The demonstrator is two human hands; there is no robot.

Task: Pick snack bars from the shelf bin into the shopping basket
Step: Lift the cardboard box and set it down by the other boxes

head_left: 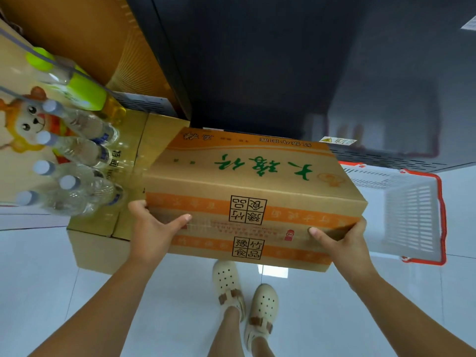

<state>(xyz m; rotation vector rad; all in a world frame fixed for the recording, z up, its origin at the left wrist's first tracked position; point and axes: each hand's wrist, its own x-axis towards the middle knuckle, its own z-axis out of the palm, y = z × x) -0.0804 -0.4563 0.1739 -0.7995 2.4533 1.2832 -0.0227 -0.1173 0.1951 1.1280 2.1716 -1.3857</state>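
The left hand (154, 228) and right hand (342, 240) hold a closed cardboard box (252, 191) above the floor, fingers (180, 220) gripping its near corners. No snack bars show, and the basket (412, 217) waits on the floor to the right. This looks like a preparatory step: next, the box likely needs setting down and opening.

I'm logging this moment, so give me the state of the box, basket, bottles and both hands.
Cardboard box: closed, held between both hands.
Left hand: grips the box's left end.
Right hand: grips the box's right end.
Shopping basket: upright on the floor, visible part empty.
Water bottles: capped.
Lower carton: flaps shut, on the floor.
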